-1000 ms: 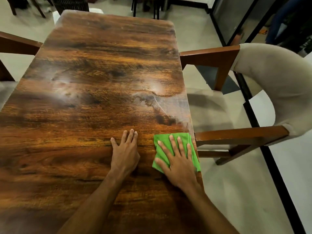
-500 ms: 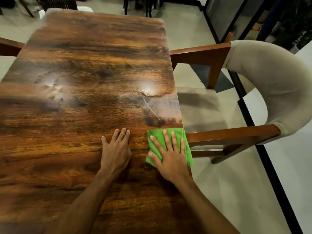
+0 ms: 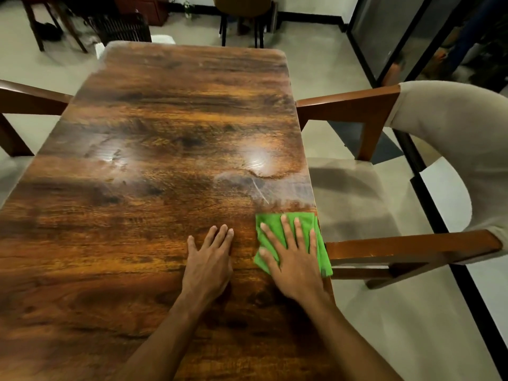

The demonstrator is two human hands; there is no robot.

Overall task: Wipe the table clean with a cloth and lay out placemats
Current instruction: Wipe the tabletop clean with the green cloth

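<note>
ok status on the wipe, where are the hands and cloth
Right hand flat on green cloth, at table's right edge. Left hand flat on bare wood beside it. No placemats in view. Armchair close alongside.

Setting: a dining area, whether of a home or an eatery cannot be told. A long wooden dining table [image 3: 170, 149] with a glossy grain finish stands on a pale smooth floor [image 3: 316, 64]. A wooden armchair [image 3: 412, 171] with beige upholstery is drawn up at its right side. Dark-framed glass panels [image 3: 384, 31] stand beyond it.
</note>
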